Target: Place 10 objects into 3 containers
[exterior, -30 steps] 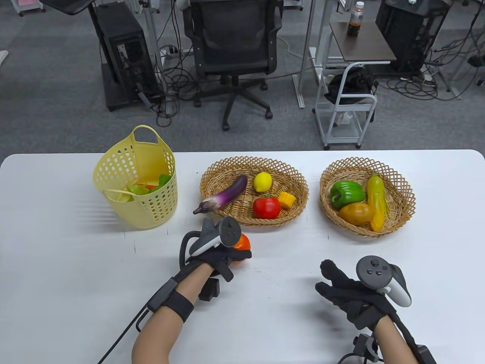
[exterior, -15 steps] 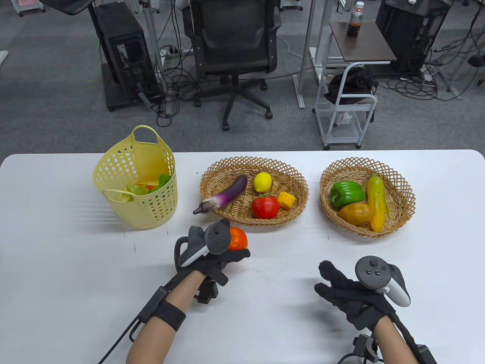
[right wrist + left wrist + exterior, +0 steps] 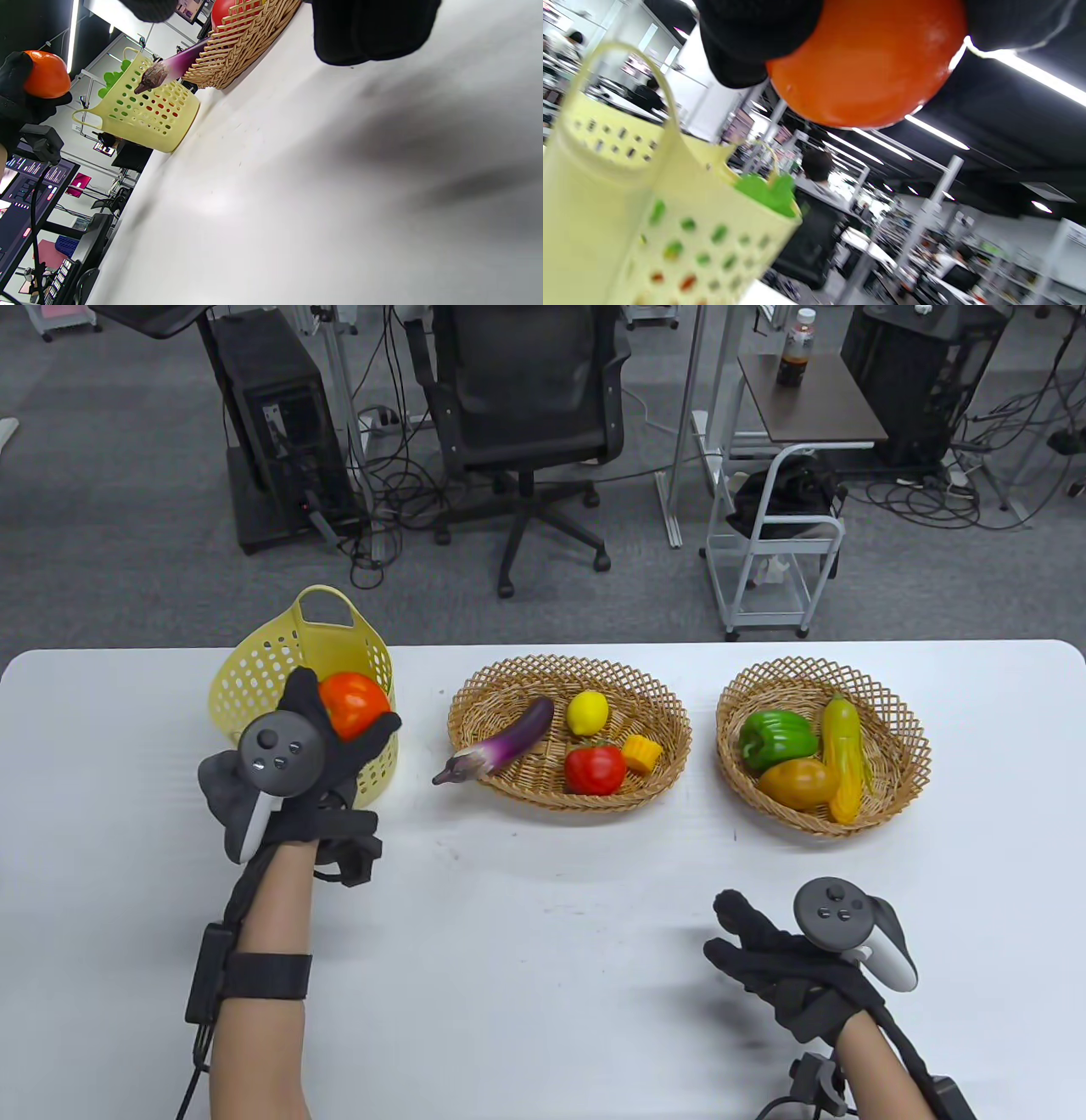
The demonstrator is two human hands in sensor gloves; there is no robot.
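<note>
My left hand (image 3: 339,734) grips an orange-red round fruit (image 3: 352,704) and holds it up over the yellow plastic basket (image 3: 254,678) at the table's back left. The left wrist view shows the fruit (image 3: 869,63) between my gloved fingers (image 3: 755,38), above the basket (image 3: 606,190), which holds green pieces. My right hand (image 3: 751,942) rests on the table at the front right, fingers spread, holding nothing. The middle wicker basket (image 3: 662,712) holds an eggplant (image 3: 501,746), lemon, tomato and a corn piece. The right wicker basket (image 3: 908,746) holds a green pepper, a corn cob and a yellow-brown fruit.
The eggplant's stem end hangs over the middle basket's left rim, toward the yellow basket. Beyond the table's far edge are an office chair (image 3: 526,407), a computer tower and a small white cart (image 3: 776,551).
My left hand lifted the orange fruit off the table in front of the middle basket and carried it left and back, up over the yellow basket. My right hand stayed put.
</note>
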